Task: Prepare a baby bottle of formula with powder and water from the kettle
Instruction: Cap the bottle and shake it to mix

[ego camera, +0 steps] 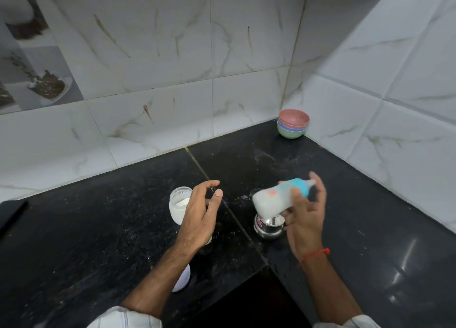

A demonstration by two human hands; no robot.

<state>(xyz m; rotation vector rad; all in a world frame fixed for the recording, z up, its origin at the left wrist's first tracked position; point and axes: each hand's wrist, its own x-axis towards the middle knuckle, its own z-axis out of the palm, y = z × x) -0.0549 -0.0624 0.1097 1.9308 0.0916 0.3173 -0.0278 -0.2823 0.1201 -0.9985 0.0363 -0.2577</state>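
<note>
1. The right hand point(304, 219) is gripping the baby bottle point(278, 197), fingers wrapped round its middle, and the bottle is lying tilted almost on its side in the air, blurred.
2. Milky white liquid is filling the bottle's body, which is pointing away to the left of the grip; the blue collar and teat point(302, 185) are sticking out to the right, past the fingertips.
3. Directly under the grip, a small steel vessel point(269, 226) is sitting on the black countertop point(98, 229), not touching the bottle.
4. The left hand point(199, 216) is hovering well to the left of the grip, fingers spread loosely and holding nothing.
5. Behind that open hand, a clear jar of white powder point(179, 204) is standing upright with its lid off.
6. A white lid point(182, 278) is peeking out beneath the left forearm.
7. Far beyond the grip, in the tiled corner, stacked coloured bowls point(293, 126) are resting.
8. A red thread point(317, 253) is circling the right wrist.
</note>
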